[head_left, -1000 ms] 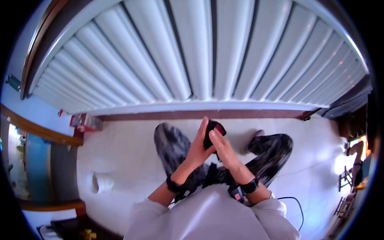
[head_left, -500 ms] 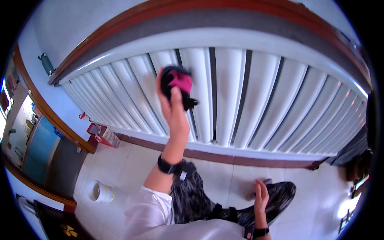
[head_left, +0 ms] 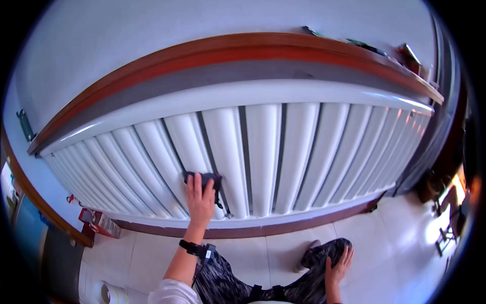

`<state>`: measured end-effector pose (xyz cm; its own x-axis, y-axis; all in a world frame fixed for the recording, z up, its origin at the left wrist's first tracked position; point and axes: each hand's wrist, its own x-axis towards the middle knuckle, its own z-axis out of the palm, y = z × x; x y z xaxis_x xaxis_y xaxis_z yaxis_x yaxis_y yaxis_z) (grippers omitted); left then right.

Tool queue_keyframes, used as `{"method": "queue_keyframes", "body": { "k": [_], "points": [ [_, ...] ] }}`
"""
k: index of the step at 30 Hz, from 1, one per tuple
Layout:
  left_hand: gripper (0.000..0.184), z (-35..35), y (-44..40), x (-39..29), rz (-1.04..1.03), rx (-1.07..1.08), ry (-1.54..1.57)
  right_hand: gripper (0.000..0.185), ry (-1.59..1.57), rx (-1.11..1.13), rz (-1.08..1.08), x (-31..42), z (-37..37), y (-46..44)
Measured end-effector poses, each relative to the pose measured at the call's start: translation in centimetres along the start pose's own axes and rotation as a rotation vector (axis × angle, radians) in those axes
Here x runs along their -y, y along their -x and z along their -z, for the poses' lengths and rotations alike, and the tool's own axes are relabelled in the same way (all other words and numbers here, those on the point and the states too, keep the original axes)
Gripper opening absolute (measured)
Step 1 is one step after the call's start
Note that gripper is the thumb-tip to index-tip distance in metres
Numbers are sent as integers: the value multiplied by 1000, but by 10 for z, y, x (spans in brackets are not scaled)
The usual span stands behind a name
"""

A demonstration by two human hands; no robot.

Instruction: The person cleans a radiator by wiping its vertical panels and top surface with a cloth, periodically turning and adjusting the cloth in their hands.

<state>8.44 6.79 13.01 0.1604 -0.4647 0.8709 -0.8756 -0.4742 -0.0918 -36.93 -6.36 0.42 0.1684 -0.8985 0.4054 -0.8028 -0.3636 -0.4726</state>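
Against the lower part of a white ribbed radiator, my left hand holds a bunched dark cloth. My fingers lie over it, and a thin black strip dangles from its right side. The cloth touches the columns left of the radiator's middle. Part of it is hidden under my fingers. My right hand rests on my right knee, fingers stretched out, with nothing in it.
A red-brown wooden shelf runs above the radiator, with small objects at its right end. A green bottle stands at the far left. On the floor are a red box and a white bucket.
My left hand has moved the cloth, which showed pink before, from the radiator's upper part down to its lower part. My right hand now lies on my knee. The camera view has shifted.
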Motion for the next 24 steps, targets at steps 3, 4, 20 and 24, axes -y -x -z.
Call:
{"method": "queue_keyframes", "body": {
  "k": [3, 4, 20, 24],
  "points": [
    [35, 16, -53, -2, 20, -146, 18, 80, 44, 12, -25, 2, -2, -7],
    [37, 21, -75, -2, 36, -193, 12, 82, 60, 3, -29, -1, -5, -7],
    [36, -37, 2, -13, 85, -229, -3, 71, 62, -18, 0, -9, -6, -14],
    [32, -51, 64, -35, 220, -57, 48, 71, 68, -27, 3, -10, -11, -16]
  ]
}}
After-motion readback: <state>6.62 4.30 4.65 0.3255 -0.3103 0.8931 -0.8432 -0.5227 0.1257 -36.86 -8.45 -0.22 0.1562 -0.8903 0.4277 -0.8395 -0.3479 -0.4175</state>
